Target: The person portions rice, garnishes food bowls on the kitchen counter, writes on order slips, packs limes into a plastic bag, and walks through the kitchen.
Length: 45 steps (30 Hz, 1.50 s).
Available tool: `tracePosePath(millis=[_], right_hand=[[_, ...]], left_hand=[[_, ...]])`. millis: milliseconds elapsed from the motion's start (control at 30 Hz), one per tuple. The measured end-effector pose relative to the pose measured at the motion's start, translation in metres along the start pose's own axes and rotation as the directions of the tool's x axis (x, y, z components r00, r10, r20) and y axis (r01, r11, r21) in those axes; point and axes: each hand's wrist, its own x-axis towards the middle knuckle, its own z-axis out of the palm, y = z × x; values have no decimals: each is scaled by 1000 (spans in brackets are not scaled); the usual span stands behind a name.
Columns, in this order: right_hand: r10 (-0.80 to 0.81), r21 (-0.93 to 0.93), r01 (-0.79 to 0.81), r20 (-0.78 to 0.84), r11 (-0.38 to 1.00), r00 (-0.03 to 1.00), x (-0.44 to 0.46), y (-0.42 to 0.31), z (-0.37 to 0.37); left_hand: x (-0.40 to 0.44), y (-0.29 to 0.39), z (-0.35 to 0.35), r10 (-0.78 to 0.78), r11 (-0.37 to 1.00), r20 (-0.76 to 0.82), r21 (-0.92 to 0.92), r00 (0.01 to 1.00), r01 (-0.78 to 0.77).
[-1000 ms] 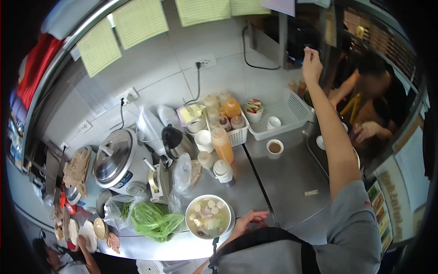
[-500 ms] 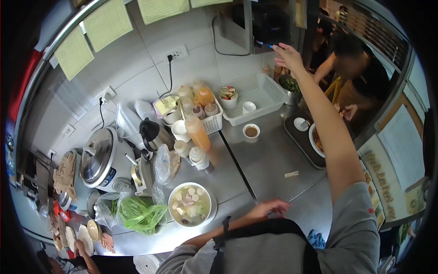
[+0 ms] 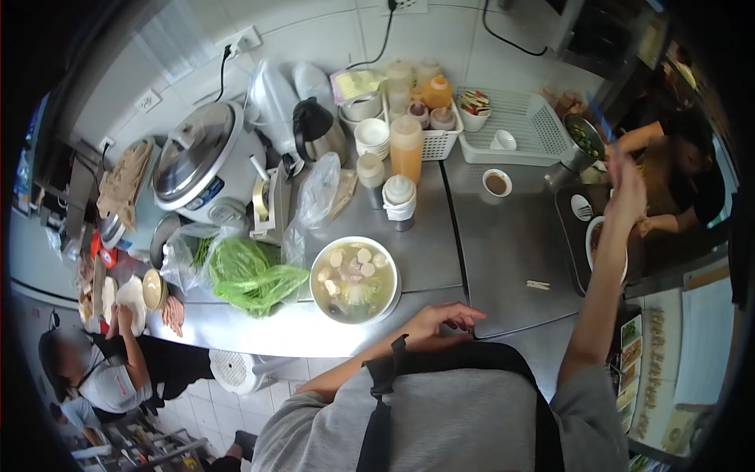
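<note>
blur smears the right hand [image 3: 627, 193], raised beside the far co-worker [image 3: 692, 169]; i cannot tell how far its fingers are open or whether they hold anything. its forearm partly hides an oval bowl [image 3: 595, 236] on the dark tray [image 3: 568, 212]. the left hand [image 3: 448, 319] has its fingers loosely bent and partly open, with nothing visible in them; its palm is out of sight. the soup bowl [image 3: 354, 281] sits on the steel counter [image 3: 421, 271], left of that hand and apart from it. white and round, it is filled near the rim with cloudy broth, pale round slices and leafy greens. one green bag [image 3: 252, 275], one sauce cup [image 3: 496, 184], one clothespin [image 3: 538, 285] and two short squeeze bottles [image 3: 399, 197] stand or lie around; the basket's bottles overlap too much to count.
</note>
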Motion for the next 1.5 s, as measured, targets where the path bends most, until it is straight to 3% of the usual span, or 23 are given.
tracePosePath(millis=[33,67,100,133,167,267,333,400,467,567,667,700,800,833,867,900,933,967,1000,1100,1267,1400,1500], right_hand=[[-43,-243,79,148,967,988,-51,4,-7],[48,-165,-55,-45,985,998,-114,10,20],[45,-231,-29,66,973,997,-161,29,27],[245,-250,-239,-8,938,970,-202,58,32],[280,-378,-239,56,894,958,-238,68,45],[314,-217,-299,38,929,949,-300,146,61],[230,-453,-151,125,879,965,-317,167,70],[308,-596,-115,233,794,922,-325,176,78],[360,-572,-122,323,811,875,-320,165,86],[111,-568,149,396,809,911,-305,138,76],[313,-544,-56,394,837,864,-280,89,22],[343,-558,-101,348,824,872,-271,55,-6],[270,-693,-164,46,702,962,-243,-40,-118],[235,-756,-287,-179,589,955,-235,-74,-164],[-56,-822,-132,-195,553,979,-226,-79,-238],[33,-741,-417,-472,526,881,-221,-121,-290],[-88,-737,-518,-607,434,790,-220,-172,-322],[-222,-846,-514,-534,143,816,-227,-178,-424],[-287,-865,-423,-492,272,822,-242,-211,-482],[-459,-734,-670,-558,-116,691,-281,-274,-593],[-288,-809,-424,-326,-408,900,-303,-308,-645],[-241,-880,-293,-213,-373,947,-301,-305,-662],[-113,-901,-295,-273,-319,956,-298,-306,-681]], left_hand=[[-5,-5,-1,-19,999,-17,-43,1000,19],[-8,-5,-2,-17,998,-39,-55,999,15],[-11,-3,-5,-17,998,-51,-64,999,14],[-13,-2,-7,-18,997,-55,-72,998,14],[-13,0,-8,-16,999,-48,-50,999,13],[-12,20,-10,73,991,-1,116,997,-72],[-15,27,-5,108,975,17,193,994,-109],[-11,26,3,132,972,74,188,989,-144],[-10,19,8,117,986,151,99,982,-133],[-11,8,23,2,999,167,41,986,-9],[-6,10,44,-40,999,116,20,992,37],[-1,-3,47,19,991,140,126,990,-37],[13,-5,77,-6,987,234,159,972,-32],[16,-5,89,-7,985,269,168,963,-40],[20,-6,103,-5,983,302,177,953,-51],[25,-6,118,-1,981,330,186,944,-64],[29,-5,133,-5,979,358,191,934,-68],[30,-3,147,-15,978,383,198,924,-66],[29,-2,162,-26,977,408,204,913,-63],[27,-9,197,-155,968,520,249,840,25],[16,-24,237,-319,939,585,302,746,164],[12,-23,252,-284,948,575,288,767,135],[5,-26,255,-304,940,543,302,783,156]])
